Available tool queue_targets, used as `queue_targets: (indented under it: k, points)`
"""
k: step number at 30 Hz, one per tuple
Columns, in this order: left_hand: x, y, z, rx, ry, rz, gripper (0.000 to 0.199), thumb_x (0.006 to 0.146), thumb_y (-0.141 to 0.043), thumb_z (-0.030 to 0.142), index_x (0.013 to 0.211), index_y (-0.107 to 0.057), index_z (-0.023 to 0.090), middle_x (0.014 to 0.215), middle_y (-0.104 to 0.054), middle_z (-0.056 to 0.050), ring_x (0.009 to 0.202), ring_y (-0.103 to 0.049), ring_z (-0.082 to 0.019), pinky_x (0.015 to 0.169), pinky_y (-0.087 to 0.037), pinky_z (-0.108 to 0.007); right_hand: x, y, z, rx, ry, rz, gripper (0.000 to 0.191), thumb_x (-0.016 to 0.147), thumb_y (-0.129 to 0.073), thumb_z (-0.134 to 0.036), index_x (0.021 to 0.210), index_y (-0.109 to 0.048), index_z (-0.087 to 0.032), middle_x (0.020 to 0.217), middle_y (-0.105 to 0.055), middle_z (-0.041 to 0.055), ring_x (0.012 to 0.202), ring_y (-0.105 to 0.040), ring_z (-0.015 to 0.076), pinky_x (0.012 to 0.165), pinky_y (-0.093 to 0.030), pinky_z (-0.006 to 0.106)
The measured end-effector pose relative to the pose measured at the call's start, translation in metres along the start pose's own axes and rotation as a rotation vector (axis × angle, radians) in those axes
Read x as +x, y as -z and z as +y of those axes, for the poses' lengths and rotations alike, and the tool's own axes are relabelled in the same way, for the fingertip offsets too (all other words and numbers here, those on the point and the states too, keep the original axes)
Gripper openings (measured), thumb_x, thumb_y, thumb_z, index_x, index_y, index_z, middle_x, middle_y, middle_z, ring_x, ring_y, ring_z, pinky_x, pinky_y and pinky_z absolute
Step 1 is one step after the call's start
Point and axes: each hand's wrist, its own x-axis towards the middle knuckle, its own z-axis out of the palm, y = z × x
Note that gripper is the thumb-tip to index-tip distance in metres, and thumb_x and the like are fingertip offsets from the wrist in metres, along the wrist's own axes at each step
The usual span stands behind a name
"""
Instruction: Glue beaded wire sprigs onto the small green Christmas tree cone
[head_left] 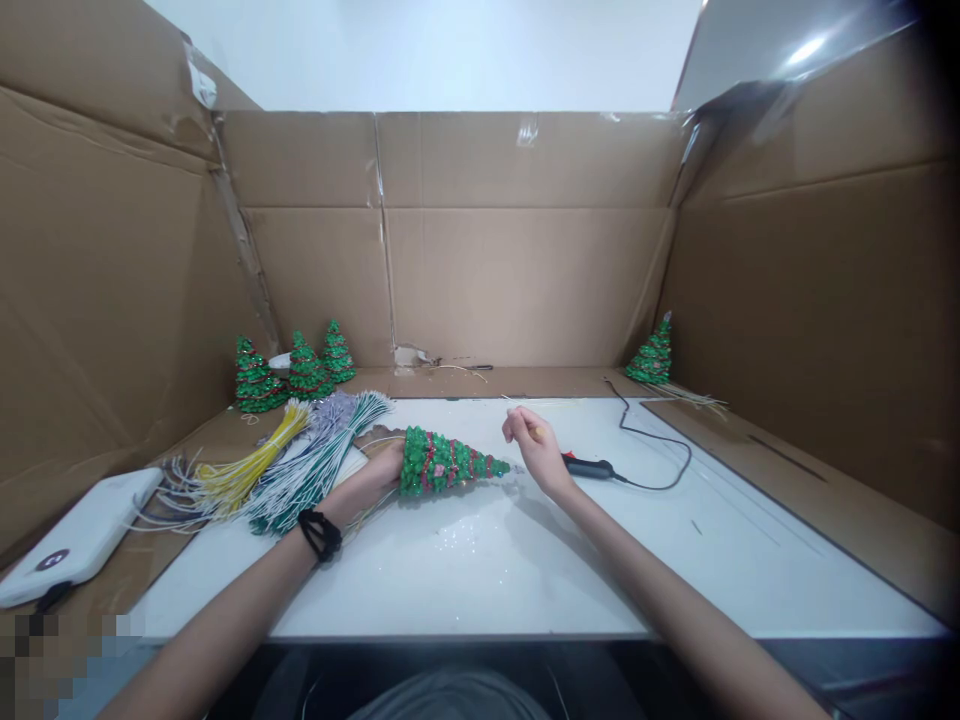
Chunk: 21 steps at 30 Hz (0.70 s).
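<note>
A small green Christmas tree (442, 463) with red garland lies on its side above the white board, its tip pointing right. My left hand (385, 466) grips it at the base; the fingertips are hidden behind it. Thin pale wires trail near that hand. Just beyond the clear tip, my right hand (541, 455) is raised with its fingers curled together. Something small and yellowish shows at those fingers, too small to name. Behind the right wrist lies a black corded hand tool (592, 468) with a red part, partly covered.
Left of my left hand lie bundles of yellow wires (259, 455) and green-white wires (322, 470). Several more trees (304, 368) stand at the back left, and one tree (652, 352) at the back right. A white device (86, 535) lies far left. Cardboard walls (525, 280) enclose the table.
</note>
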Motion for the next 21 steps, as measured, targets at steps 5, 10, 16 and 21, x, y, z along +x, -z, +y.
queue_targets:
  k: [5,10,16,21]
  points:
    - [-0.0004,0.0007,-0.0007,-0.006,-0.016,-0.011,0.029,0.069,-0.063,0.04,0.082,-0.065,0.014,0.065,-0.065,-0.003,0.06,-0.058,-0.015,0.053,-0.041,-0.023,-0.0016,-0.0011,-0.0023,0.019,0.009,-0.078,0.037,0.086,-0.043,-0.054,0.07,-0.047,-0.02,0.069,-0.048,0.0008,0.066,-0.045,0.0146,0.064,-0.039,0.027]
    - [-0.0034,-0.0031,0.0043,-0.01,-0.014,-0.043,0.028,0.072,-0.059,0.04,0.081,-0.066,0.014,0.065,-0.066,-0.005,0.06,-0.059,-0.016,0.052,-0.041,-0.024,-0.0042,-0.0025,-0.0043,0.017,-0.005,-0.155,0.032,0.086,-0.045,-0.05,0.077,-0.05,-0.02,0.074,-0.05,0.0017,0.07,-0.047,0.0152,0.066,-0.039,0.027]
    - [-0.0026,-0.0031,0.0037,-0.035,-0.025,-0.045,0.028,0.072,-0.061,0.039,0.081,-0.065,0.013,0.067,-0.066,-0.005,0.059,-0.059,-0.015,0.052,-0.042,-0.023,-0.0048,-0.0043,-0.0022,0.057,-0.006,-0.158,0.038,0.088,-0.038,-0.053,0.068,-0.043,-0.021,0.063,-0.043,-0.0016,0.059,-0.04,0.0127,0.06,-0.036,0.026]
    - [0.0009,-0.0004,-0.0009,-0.025,-0.007,-0.016,0.028,0.071,-0.061,0.038,0.08,-0.066,0.013,0.067,-0.067,-0.006,0.06,-0.06,-0.016,0.051,-0.041,-0.023,-0.0037,-0.0064,-0.0019,0.057,-0.061,-0.047,0.041,0.088,-0.035,-0.054,0.062,-0.034,-0.022,0.053,-0.034,-0.0045,0.05,-0.032,0.0113,0.052,-0.03,0.026]
